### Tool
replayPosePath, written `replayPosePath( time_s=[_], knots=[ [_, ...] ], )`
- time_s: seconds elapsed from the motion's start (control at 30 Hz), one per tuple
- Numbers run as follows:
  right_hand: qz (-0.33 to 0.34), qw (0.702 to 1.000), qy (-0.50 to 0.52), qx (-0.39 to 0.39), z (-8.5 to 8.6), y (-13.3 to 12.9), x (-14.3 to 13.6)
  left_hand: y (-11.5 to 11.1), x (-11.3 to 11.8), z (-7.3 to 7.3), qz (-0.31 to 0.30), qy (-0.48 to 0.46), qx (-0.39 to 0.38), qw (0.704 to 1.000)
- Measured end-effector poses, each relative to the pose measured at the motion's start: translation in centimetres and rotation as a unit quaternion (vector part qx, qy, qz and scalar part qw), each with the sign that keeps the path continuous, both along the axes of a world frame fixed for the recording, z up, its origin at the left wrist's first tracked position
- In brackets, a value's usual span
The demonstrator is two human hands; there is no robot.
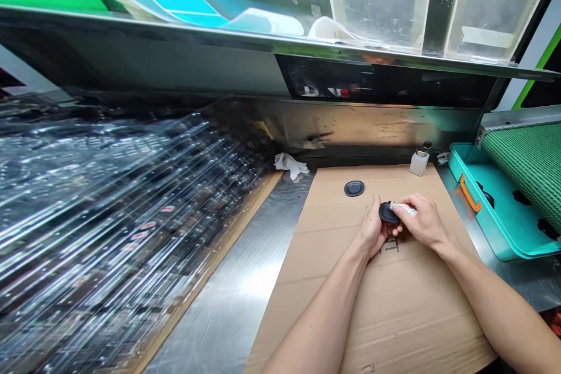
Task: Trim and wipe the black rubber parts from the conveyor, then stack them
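My left hand (375,227) is closed on a round black plastic part (388,213), holding it tilted above the cardboard sheet (324,263). Pinched in the fingers of my right hand (421,221) is a white cloth (405,208), pressed against the part's right edge. A second black part (354,188), oval in this view, lies flat on the cardboard just beyond my left hand. Farther back, at the cardboard's far edge, stands a small whitish bottle (419,162) with a metal-looking top.
Stacked clear plastic trays (144,228) fill the left side. A crumpled white cloth or glove (291,166) lies on the metal table (228,304). At right, a teal bin (499,239) with an orange handle holds several black parts beside a green conveyor belt (530,152). A metal ledge (245,38) overhangs the back.
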State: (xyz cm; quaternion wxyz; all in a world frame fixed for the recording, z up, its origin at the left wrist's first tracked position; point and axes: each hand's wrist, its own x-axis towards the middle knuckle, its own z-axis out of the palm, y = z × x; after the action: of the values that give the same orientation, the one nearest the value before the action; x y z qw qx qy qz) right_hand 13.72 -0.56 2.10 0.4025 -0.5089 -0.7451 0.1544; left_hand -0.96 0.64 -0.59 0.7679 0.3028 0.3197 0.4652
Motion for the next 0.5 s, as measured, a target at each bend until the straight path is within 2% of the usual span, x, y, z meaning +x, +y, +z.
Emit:
replayPosePath(
  time_s=[0.13, 0.2, 0.3, 0.4, 0.5],
  knots=[
    [-0.025, 0.999, -0.011, 0.028, -0.6, -0.5, -1.7, -0.1, 1.1, -1.0, 0.043, 0.066, 0.052, 0.996],
    [-0.017, 0.999, 0.004, 0.039, -0.5, -0.8, -2.4, -0.1, 1.1, -1.2, 0.08, 0.073, 0.057, 0.992],
    [0.066, 0.997, 0.005, 0.033, 0.3, -1.3, -2.4, -0.3, 0.9, -1.1, 0.12, 0.052, 0.035, 0.991],
    [0.133, 0.99, -0.035, 0.027, 0.9, -1.3, -1.5, -0.4, 0.8, -1.0, 0.121, 0.054, 0.0, 0.991],
    [0.071, 0.992, -0.073, 0.068, 0.5, -0.9, -0.9, -0.3, 1.1, -1.4, 0.117, 0.076, 0.01, 0.99]
  ],
)
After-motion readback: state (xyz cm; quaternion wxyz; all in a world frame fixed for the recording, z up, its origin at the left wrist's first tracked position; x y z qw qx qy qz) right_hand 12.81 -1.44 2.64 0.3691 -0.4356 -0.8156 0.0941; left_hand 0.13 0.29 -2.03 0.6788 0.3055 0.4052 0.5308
